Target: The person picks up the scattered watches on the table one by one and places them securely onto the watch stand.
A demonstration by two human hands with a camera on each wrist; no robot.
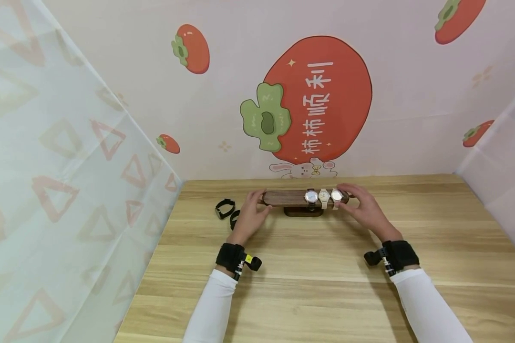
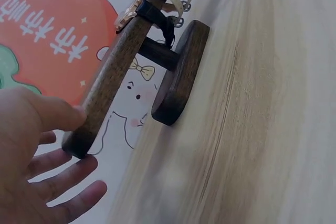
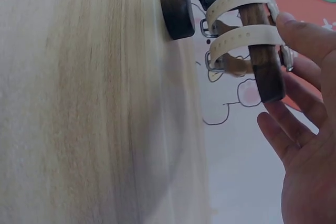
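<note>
A dark wooden watch stand (image 1: 283,197), a long round-ended bar on a short post and oval base (image 1: 302,212), stands near the back of the table. My left hand (image 1: 250,216) holds the bar's left end, thumb along its edge and fingers spread around the tip. At the other end, my right hand (image 1: 366,209) holds the bar between thumb and fingers, beside the watches. A dark-strapped watch (image 1: 311,196) and two cream-strapped watches, one in the middle (image 1: 324,196) and one outermost (image 1: 336,195), are buckled around the bar's right half.
Two black-strapped watches lie on the wooden table (image 1: 309,295) left of my left hand: one farther out (image 1: 225,208), the other (image 1: 234,219) partly hidden by the hand. A printed backdrop (image 1: 223,109) rises behind the table, and a patterned sheet (image 1: 68,190) hangs along the left.
</note>
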